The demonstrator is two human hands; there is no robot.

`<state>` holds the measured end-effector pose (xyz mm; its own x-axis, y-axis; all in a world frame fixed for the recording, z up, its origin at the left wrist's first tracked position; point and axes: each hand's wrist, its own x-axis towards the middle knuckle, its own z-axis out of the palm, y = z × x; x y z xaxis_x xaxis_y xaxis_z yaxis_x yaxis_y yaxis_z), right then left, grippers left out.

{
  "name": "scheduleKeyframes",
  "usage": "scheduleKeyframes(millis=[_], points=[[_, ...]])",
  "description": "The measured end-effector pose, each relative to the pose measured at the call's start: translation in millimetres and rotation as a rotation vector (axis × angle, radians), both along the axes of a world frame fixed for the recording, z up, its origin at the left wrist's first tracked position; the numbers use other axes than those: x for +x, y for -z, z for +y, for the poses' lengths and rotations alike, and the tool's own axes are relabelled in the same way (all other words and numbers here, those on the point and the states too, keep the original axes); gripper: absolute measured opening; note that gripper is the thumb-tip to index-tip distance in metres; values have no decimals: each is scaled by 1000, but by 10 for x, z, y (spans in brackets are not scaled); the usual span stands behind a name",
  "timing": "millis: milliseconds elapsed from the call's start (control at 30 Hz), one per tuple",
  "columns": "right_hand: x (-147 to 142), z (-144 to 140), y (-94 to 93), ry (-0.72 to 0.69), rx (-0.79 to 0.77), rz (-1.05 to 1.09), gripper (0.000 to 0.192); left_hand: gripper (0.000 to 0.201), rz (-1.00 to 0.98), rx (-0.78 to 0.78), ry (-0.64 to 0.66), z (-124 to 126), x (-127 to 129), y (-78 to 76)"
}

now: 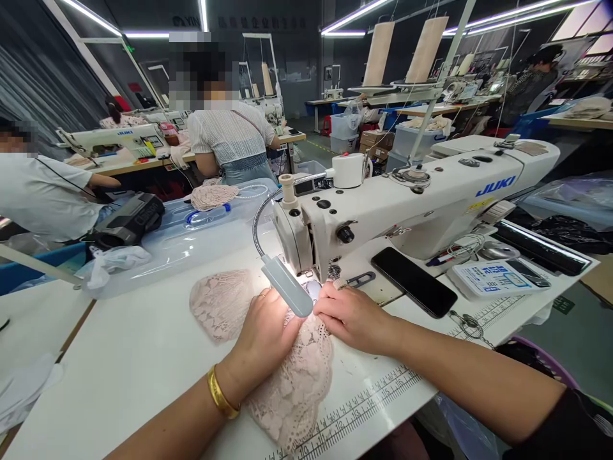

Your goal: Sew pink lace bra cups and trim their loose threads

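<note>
My left hand [263,326], with a gold bangle at the wrist, is closed on a beige lace piece [304,377], its thumb pressing the lace and some fingertips hidden behind a grey lamp head [287,287]. On the other side of the lamp, my right hand [354,316] pinches the upper edge of the same lace close to the needle area of a white JUKI sewing machine [383,204]. The needle itself is hidden. Another lace piece [223,303] lies flat to the left of my left hand. The held lace hangs toward the table's front edge.
A black phone [414,281] and a white-and-blue box [493,278] lie right of the hands. A printed ruler [368,399] runs along the front edge. Behind the machine, clear plastic [191,249] carries a lace bundle [213,197]. Other people sit at machines further back.
</note>
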<state>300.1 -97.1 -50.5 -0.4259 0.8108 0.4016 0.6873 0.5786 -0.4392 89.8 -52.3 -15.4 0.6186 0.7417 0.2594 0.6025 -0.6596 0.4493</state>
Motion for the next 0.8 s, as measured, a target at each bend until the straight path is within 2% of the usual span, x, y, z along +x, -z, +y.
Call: scheduleKeyframes(millis=[100,200,333,400,467,533,600,667,800], points=[[-5,-7,-1,12,-23,-5,21,19,3,-109,19,-16,21,-23],[-11,-25,-45,63,-108,33,12,17,-115,-271,22,-43,22,-56],[-25,-51,-145,80,-300,235,18,15,-295,-580,-80,-67,18,-111],[-39,-55,-182,72,-405,354,15,16,-383,-725,-102,-71,18,-139],[-56,-53,-199,75,-485,471,9,15,-457,-869,-71,-74,19,-164],[-72,-48,-195,70,-512,578,7,24,-519,-972,-19,-81,23,-185],[-84,-43,-179,69,-500,637,13,40,-576,-1022,2,-96,31,-203],[-88,-39,-155,87,-484,640,9,49,-622,-1031,-26,-116,43,-220],[-79,-51,-113,163,-353,547,9,54,-650,-999,-129,-156,65,-240]])
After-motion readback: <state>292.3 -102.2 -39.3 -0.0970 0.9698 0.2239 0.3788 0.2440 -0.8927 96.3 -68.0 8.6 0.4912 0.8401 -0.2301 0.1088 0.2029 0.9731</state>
